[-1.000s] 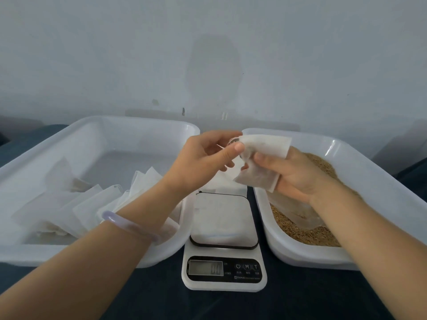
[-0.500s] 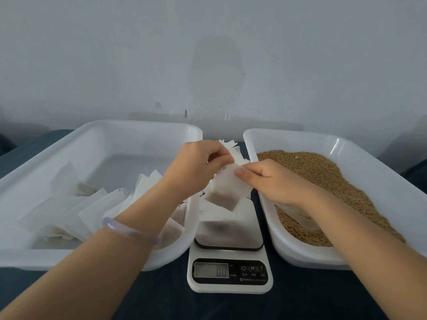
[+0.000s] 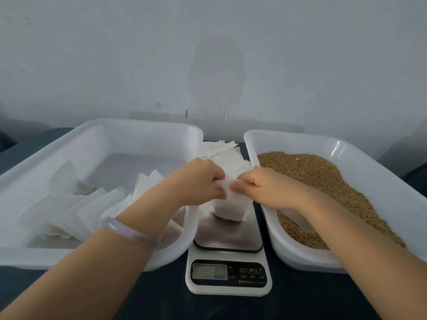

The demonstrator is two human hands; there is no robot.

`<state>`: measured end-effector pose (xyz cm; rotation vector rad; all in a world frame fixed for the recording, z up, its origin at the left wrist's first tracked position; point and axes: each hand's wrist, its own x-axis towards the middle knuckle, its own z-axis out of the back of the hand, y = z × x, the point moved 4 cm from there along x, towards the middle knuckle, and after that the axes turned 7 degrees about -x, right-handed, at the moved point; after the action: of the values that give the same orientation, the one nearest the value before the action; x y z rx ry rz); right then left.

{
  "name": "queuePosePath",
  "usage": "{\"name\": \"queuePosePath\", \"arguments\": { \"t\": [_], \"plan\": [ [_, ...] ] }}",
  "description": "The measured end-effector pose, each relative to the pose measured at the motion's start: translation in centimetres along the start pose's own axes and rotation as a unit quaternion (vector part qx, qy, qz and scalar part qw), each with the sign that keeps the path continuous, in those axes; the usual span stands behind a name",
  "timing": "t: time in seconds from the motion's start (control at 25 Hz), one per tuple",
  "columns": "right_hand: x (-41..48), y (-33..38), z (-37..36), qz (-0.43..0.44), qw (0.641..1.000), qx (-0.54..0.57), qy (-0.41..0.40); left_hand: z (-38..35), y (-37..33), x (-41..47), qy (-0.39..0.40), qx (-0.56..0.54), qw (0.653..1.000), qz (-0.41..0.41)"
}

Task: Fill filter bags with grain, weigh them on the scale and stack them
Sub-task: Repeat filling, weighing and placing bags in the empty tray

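Observation:
A white filter bag (image 3: 232, 207) with grain in its bottom hangs just over the steel platform of the kitchen scale (image 3: 227, 239). My left hand (image 3: 198, 181) pinches its top edge from the left. My right hand (image 3: 265, 184) pinches the same edge from the right. Whether the bag's bottom touches the platform I cannot tell. Brown grain (image 3: 323, 181) fills the right white tray (image 3: 374, 172). Several filled bags (image 3: 76, 211) lie in the left white tray (image 3: 97, 137).
A stack of empty filter bags (image 3: 221, 151) lies behind the scale, between the trays. A clear scoop (image 3: 300, 220) lies half buried in the grain under my right forearm. The trays stand on a dark blue cloth (image 3: 300, 303). A wall rises close behind.
Both hands have come down from chest height with the bag, which now hangs upright over the scale platform. My right hand has shifted from holding its side to pinching its top edge.

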<state>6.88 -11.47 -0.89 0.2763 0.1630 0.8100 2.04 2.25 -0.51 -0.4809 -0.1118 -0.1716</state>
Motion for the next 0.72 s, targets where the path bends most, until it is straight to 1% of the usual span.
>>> {"name": "queuePosePath", "arguments": {
  "t": [0.12,0.2,0.4,0.72],
  "plan": [
    [0.3,0.5,-0.4,-0.016,0.996,-0.084,0.023,-0.3,-0.3,0.1,-0.005,0.013,1.000,0.006],
    [0.6,0.8,-0.6,-0.028,0.993,-0.114,0.010,-0.9,-0.4,0.1,0.000,0.023,1.000,0.008],
    [0.7,1.1,-0.7,-0.025,0.993,-0.113,-0.014,-1.5,-0.6,0.6,0.037,0.071,0.997,0.018],
    [1.0,1.5,-1.2,-0.006,0.990,-0.143,-0.014,-1.9,-0.7,1.0,0.077,0.095,0.992,0.031]
  ]
}}
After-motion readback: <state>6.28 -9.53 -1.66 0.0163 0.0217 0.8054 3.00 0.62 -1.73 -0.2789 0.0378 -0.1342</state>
